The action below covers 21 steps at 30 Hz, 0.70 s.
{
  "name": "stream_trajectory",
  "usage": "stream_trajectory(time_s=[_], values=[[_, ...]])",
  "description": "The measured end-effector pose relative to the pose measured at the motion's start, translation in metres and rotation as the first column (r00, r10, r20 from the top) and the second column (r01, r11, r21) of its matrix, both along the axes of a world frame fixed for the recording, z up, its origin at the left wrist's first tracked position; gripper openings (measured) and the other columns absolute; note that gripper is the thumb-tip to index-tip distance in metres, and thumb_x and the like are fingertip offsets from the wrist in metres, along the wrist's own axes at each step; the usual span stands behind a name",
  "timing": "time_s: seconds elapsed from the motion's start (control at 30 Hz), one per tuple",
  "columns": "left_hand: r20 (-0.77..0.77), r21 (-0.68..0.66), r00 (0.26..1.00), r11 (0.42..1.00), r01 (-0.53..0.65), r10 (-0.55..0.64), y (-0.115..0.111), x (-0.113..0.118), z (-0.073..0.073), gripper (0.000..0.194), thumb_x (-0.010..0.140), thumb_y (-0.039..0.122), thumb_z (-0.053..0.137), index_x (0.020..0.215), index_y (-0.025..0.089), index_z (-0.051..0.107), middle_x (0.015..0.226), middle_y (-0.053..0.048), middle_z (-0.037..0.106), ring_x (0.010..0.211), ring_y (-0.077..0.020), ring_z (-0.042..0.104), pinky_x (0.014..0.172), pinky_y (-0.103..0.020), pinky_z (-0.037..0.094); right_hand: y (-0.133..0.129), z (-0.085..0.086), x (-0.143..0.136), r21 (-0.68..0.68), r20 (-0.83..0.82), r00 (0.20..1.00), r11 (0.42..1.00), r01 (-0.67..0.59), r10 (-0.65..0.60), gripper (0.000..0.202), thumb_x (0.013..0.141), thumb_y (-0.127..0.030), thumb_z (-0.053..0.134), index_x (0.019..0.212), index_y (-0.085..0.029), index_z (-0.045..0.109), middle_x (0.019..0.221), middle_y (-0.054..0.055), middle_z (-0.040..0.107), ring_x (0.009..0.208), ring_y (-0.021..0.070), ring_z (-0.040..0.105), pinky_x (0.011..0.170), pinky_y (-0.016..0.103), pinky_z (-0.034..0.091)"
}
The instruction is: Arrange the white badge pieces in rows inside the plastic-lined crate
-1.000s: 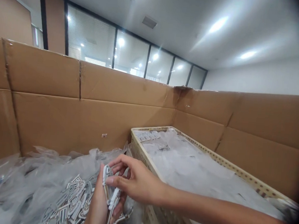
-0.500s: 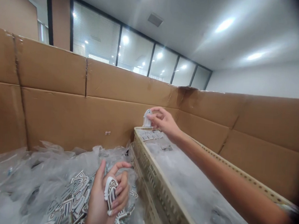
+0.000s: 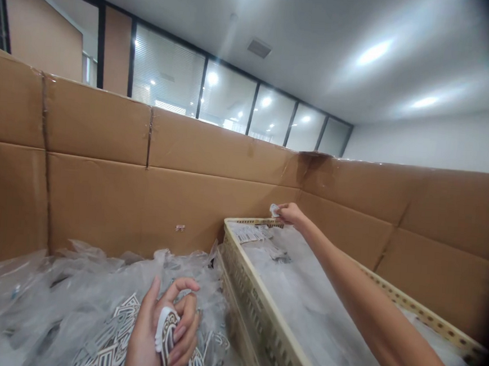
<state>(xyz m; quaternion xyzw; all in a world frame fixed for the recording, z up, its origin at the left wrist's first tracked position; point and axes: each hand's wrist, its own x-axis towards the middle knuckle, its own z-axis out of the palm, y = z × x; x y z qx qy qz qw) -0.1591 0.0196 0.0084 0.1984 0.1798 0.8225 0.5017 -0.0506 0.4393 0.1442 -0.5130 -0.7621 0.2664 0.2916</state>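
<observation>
Brown cardboard (image 3: 94, 205) walls off the far side from where I stand, and at its foot on the left spreads a rumpled heap of clear plastic (image 3: 6, 311). Moving right, a loose pile of small patterned pieces (image 3: 107, 338), pale with dark lines, lies jumbled on that plastic. The person's left hand (image 3: 148, 333) is held in front of the pile, its lower fingers curled round one scroll-patterned piece (image 3: 166, 332), while the thumb and forefinger stand up free of it. A little sticker (image 3: 180, 228) shows on the cardboard beyond.

Next comes a cream crate (image 3: 238, 261) with holes along its sides. Inside, at the far left corner, a row of striped pieces (image 3: 248, 233) lies on cloudy film (image 3: 294, 300), with a smaller cluster (image 3: 280, 256) nearer and just to the right. Above the crate's far end is the right hand (image 3: 290, 213), its fingers pinching a small pale piece (image 3: 273, 210). I cannot tell whether that piece touches anything below.

The step in hand looks to me like placing a single piece at the crate's far end. Setting it flat there would call for a slight dip of the wrist and an easy letting-go, without nudging the neighbouring row.
</observation>
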Motion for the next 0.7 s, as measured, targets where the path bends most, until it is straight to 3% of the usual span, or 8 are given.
stream_trajectory(time_s=[0.13,0.27,0.5,0.7], values=[[-0.02,0.018,0.999,0.999,0.029,-0.029,0.006,-0.008,-0.011,0.046,0.1,0.063,0.061,0.099,0.019,0.072,0.055,0.007,0.043,0.038,-0.0048,0.013,0.03,-0.014,0.027,0.031,-0.01,0.009,0.08,0.252,0.968,0.997,-0.011,-0.01,0.02,0.1,-0.03,0.076,0.107,-0.011,0.074,0.098,0.005,0.074,0.087,0.0161,0.072,0.082,0.033,0.062],[-0.048,0.045,0.997,0.997,0.057,-0.054,0.009,-0.013,-0.016,0.046,0.099,0.064,0.061,0.101,0.02,0.072,0.055,0.007,0.046,0.037,-0.0043,0.011,0.03,-0.015,0.029,0.046,-0.029,0.011,0.153,0.392,0.92,0.987,-0.052,-0.013,0.023,0.101,-0.034,0.075,0.112,-0.014,0.073,0.115,0.007,0.073,0.108,0.0215,0.072,0.095,0.039,0.061],[-0.037,0.011,0.999,1.0,0.008,-0.007,0.007,-0.01,-0.014,0.045,0.096,0.063,0.068,0.097,0.019,0.076,0.054,0.007,0.045,0.04,-0.004,0.009,0.029,-0.014,0.028,0.051,-0.059,0.011,0.156,0.515,0.857,0.984,-0.08,-0.012,0.029,0.103,-0.037,0.072,0.122,-0.015,0.071,0.122,0.009,0.071,0.111,0.023,0.07,0.094,0.039,0.062],[-0.029,-0.038,0.999,0.999,-0.029,0.028,0.008,-0.006,-0.01,0.045,0.094,0.062,0.069,0.095,0.018,0.077,0.054,0.007,0.043,0.04,-0.0041,0.009,0.029,-0.014,0.028,0.051,-0.071,0.013,0.161,0.56,0.828,0.984,-0.075,-0.029,0.029,0.104,-0.035,0.071,0.125,-0.015,0.07,0.126,0.009,0.07,0.114,0.023,0.07,0.098,0.043,0.061]])
